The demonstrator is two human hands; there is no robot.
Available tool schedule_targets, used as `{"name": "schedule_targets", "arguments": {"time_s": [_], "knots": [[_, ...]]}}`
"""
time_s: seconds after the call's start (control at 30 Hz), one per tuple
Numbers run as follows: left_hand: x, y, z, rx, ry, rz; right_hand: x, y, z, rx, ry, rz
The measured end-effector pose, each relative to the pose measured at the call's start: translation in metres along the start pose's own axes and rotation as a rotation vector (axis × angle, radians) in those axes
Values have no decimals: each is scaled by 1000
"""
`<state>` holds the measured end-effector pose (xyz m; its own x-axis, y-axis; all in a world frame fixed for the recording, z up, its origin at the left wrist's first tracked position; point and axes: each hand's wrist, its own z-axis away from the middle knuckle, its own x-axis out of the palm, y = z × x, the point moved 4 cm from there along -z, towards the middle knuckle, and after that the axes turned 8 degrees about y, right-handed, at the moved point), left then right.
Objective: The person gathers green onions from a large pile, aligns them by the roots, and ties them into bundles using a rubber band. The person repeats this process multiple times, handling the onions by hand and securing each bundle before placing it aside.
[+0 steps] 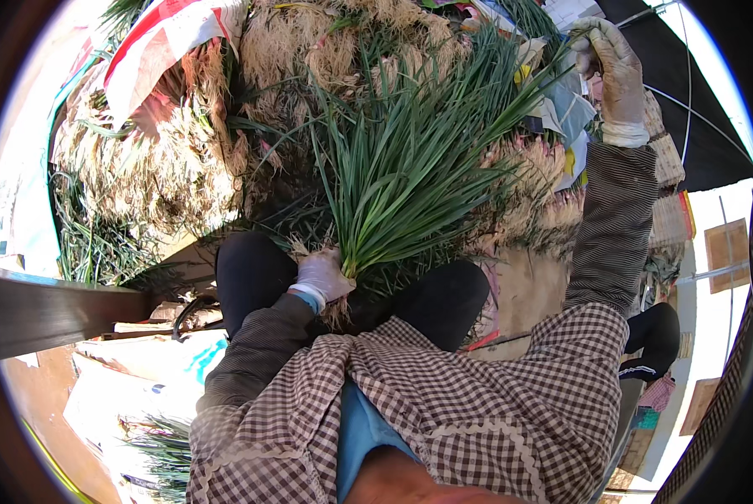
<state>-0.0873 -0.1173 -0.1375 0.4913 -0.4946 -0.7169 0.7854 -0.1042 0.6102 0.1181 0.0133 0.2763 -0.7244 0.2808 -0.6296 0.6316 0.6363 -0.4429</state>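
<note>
A thin whitish glove covers my left hand [326,275], which is wrapped around the base of a bunch of long green chive-like plants [401,170]. Pale roots stick out on both sides of that fist, between my dark-clad knees. The leaves fan up and to the right. My right hand [612,75], in a soiled whitish glove, is raised at the upper right. Its fingertips are pinched on the tips of a few long leaves [540,94] that reach up from the bunch's right side.
Heaped rooted plants [156,164] stand at the left, roots facing me, partly under a red and white sack [162,57]. More root bundles [527,183] lie at the right. Loose leaves [99,239] are piled at the left. Another person's dark-clad leg [656,337] is at the right.
</note>
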Motion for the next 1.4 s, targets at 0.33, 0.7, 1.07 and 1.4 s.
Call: {"name": "schedule_targets", "arguments": {"time_s": [0.33, 0.7, 1.07, 1.4], "knots": [[10, -9, -4, -71, -37, 436, -68, -11, 24, 201, 369, -695], [20, 21, 1, 36, -629, 1757, -188, -103, 53, 101, 108, -843], [99, 47, -51, 359, -1134, 2411, 10, 162, 99, 493, 593, -1357], [44, 79, 3, 351, -1073, 2171, 26, 63, 279, 656, 459, -131]]}}
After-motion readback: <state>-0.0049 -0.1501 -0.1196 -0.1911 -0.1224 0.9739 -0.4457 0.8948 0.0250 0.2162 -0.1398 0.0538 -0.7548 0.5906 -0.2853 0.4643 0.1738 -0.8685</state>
